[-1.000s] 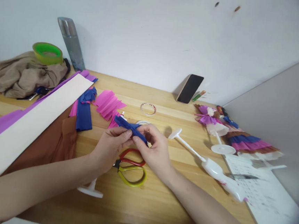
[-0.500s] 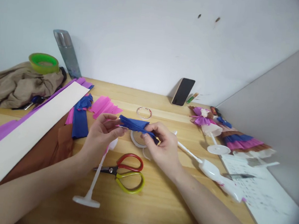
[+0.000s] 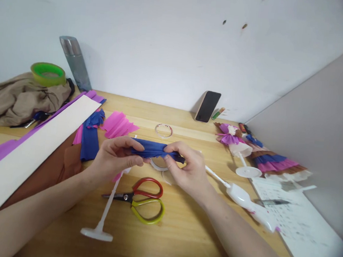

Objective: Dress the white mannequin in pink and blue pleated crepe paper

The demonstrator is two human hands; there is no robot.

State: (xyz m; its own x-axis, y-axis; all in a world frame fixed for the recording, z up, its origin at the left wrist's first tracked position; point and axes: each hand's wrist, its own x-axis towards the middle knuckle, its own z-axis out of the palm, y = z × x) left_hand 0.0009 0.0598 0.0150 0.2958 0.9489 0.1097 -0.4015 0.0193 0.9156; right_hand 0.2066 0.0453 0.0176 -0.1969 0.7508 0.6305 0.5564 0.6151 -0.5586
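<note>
A long, flat white strip slants from lower left toward the wall, beside a crinkled bright-pink paper piece. The left hand grips, between thumb and fingers, the left end of a pleated dark-blue paper strip. Held above the wooden table, that strip runs nearly level, its long axis pointing left to right, its right end dipping slightly. Below lie scissors with red and yellow handles, blades pointing left. The right hand pinches the blue strip right of its middle.
</note>
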